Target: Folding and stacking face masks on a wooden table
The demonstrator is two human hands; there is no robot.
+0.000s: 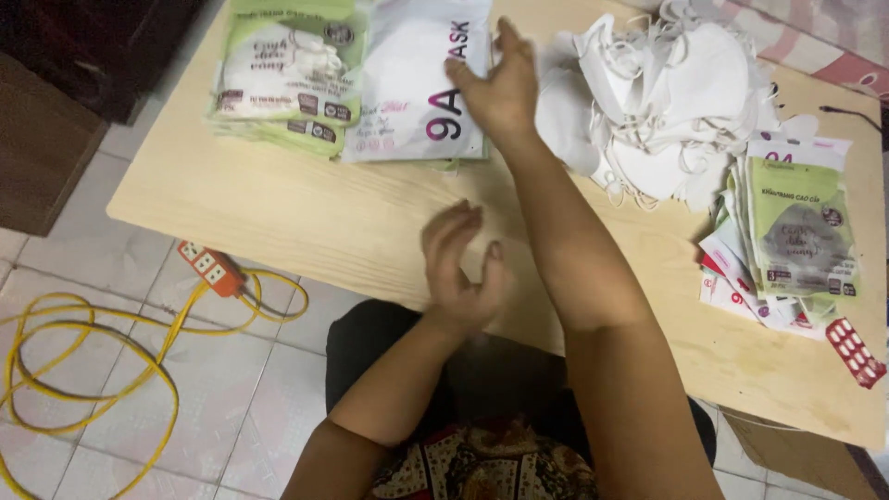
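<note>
Your right hand [500,88] reaches far out over the worktop [370,222]. It lies flat, fingers out, on the white pack [412,83], touching its right edge. Its grip is loose and open; it presses the pack but does not hold it.

The white pack is flat, with big dark and pink letters on it. It lies on top of a green and white stack of packs [287,74], at the far left part of the worktop.

Your left hand [460,264] is up in the air, nearer to you than the white pack. Its fingers curl a little, but its grip is open and has nothing in it.

Just to the right of the white pack is a big heap of white masks [667,93] with thin loops. Further right of the heap, near the worktop's right edge, is a pile of flat empty bags [796,241], green and white. Next to that pile, nearer to you, lies a small red strip [854,350].

On the floor, left of the worktop, an orange power strip [211,268] lies with a long yellow cable [83,361] in loops.
</note>
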